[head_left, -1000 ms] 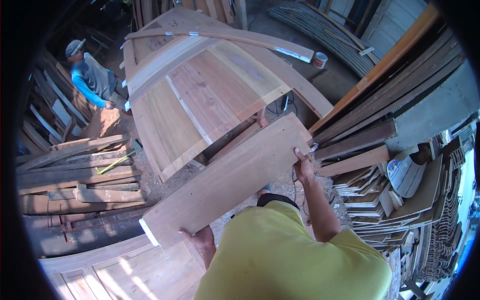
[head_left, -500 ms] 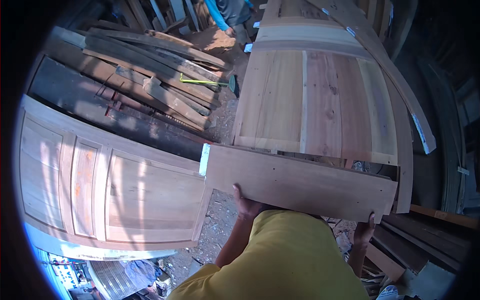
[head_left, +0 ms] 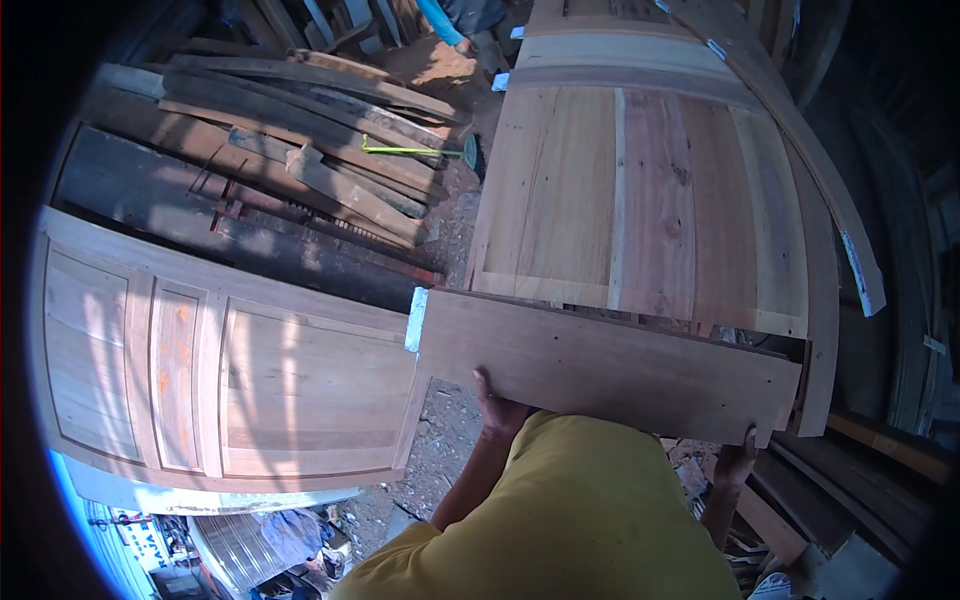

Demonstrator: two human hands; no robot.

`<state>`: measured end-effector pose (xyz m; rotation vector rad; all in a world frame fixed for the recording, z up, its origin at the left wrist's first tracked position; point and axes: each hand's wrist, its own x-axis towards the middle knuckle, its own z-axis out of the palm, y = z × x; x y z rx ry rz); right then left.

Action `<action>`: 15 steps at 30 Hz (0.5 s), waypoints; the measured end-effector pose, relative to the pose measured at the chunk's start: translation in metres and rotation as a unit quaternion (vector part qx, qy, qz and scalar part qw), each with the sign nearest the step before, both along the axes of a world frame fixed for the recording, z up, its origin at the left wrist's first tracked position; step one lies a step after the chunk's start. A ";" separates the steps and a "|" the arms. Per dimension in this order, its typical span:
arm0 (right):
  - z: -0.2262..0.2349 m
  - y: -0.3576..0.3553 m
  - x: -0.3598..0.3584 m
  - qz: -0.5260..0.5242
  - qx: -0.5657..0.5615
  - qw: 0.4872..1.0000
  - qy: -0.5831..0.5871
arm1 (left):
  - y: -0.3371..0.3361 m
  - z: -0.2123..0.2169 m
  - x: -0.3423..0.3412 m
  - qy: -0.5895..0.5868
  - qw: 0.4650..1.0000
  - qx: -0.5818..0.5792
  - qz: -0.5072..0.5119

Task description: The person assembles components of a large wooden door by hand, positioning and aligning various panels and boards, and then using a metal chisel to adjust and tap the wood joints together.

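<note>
A wide wooden board (head_left: 600, 362) lies crosswise in front of me, with a few small dark holes in its face. My left hand (head_left: 500, 408) grips its near edge left of the middle, thumb up against the face. At the right end, my right hand (head_left: 738, 460) clasps the same edge; its fingers are mostly hidden underneath. Just beyond the board lies a large door panel (head_left: 650, 200) of joined planks in pale and reddish tones. A narrow gap shows between the two, wider toward the right. A long side rail (head_left: 820, 300) runs along the panel's right side.
On the left lies another panelled door (head_left: 320, 385). Behind it are a dark metal machine bed (head_left: 130, 180) and stacked rough planks (head_left: 330, 130). A loose strip (head_left: 800, 150) rests across the panel's right side. Another person's hand (head_left: 465, 47) shows at the top.
The view has shifted slightly, moving the door panel and planks a little in the picture. Both hands keep their hold on the board, with no clear movement of it against the panel.
</note>
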<state>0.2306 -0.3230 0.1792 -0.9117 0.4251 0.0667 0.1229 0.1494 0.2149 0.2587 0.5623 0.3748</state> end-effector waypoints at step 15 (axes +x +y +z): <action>0.009 -0.010 0.036 -0.060 0.000 0.997 -0.050 | -0.012 -0.024 -0.007 -0.019 0.994 0.035 -0.104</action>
